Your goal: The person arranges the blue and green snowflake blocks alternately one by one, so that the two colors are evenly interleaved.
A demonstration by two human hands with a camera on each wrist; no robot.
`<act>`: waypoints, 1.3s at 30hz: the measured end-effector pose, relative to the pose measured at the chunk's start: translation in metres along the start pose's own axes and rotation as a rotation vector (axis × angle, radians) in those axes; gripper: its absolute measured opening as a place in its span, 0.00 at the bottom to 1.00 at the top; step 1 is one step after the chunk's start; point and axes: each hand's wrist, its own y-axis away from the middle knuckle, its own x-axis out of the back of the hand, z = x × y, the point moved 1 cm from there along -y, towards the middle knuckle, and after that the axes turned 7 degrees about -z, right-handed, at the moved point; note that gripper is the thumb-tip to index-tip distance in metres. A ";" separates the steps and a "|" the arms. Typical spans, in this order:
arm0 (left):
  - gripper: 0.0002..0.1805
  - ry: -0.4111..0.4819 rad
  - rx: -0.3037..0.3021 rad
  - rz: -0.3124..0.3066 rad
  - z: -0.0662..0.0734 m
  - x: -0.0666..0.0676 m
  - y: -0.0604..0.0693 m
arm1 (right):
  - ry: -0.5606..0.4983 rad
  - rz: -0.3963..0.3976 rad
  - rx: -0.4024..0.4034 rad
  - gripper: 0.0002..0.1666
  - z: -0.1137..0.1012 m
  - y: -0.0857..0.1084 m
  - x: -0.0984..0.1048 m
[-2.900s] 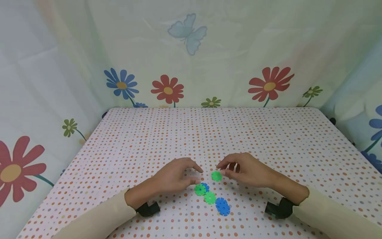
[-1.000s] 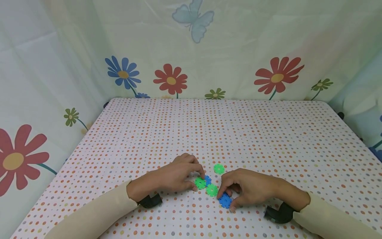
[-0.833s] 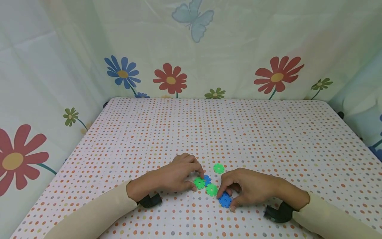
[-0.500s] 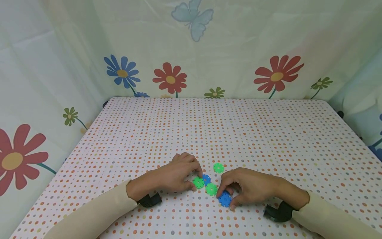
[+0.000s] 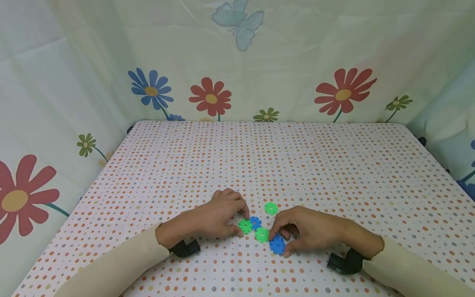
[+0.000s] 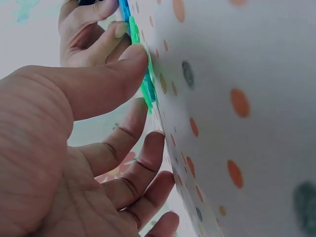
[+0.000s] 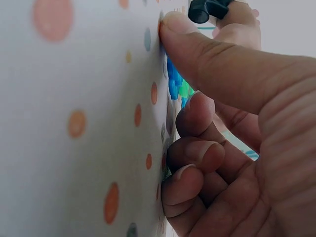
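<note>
Small notched plastic discs, green and blue, lie flat on the table. My left hand (image 5: 219, 214) pinches a green notched disc (image 5: 245, 226) between thumb and index finger; its other fingers rest on the cloth. Next to that disc is a blue notched disc (image 5: 255, 223), and a second green disc (image 5: 262, 234) lies in the middle. My right hand (image 5: 306, 227) holds overlapping blue notched discs (image 5: 277, 245) at their edges, thumb on the near side and index on the far side. In the right wrist view, blue discs (image 7: 174, 79) show partly behind the thumb.
A third green disc (image 5: 271, 208) lies apart, beyond the others. The dotted cloth covers the table (image 5: 222, 165), whose far edge meets a flower-printed curtain (image 5: 289, 53). A black wrist device (image 5: 185, 248) is on each forearm.
From open above the discs, both hands have come down onto them. The left green disc has slid slightly left, uncovering more of the blue one. The right hand's blue discs have shifted slightly up-left.
</note>
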 end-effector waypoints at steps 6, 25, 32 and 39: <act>0.14 0.016 0.008 0.016 -0.001 0.002 0.000 | 0.007 0.002 0.016 0.16 0.000 0.000 0.000; 0.15 0.075 0.026 0.048 -0.010 0.006 -0.002 | 0.105 -0.075 -0.077 0.18 -0.006 -0.001 0.000; 0.16 0.062 0.030 0.058 -0.010 0.006 -0.002 | 0.127 -0.074 -0.084 0.20 -0.005 0.000 -0.001; 0.16 0.060 0.041 0.058 -0.009 0.006 -0.002 | 0.089 -0.077 -0.062 0.19 -0.006 0.000 0.000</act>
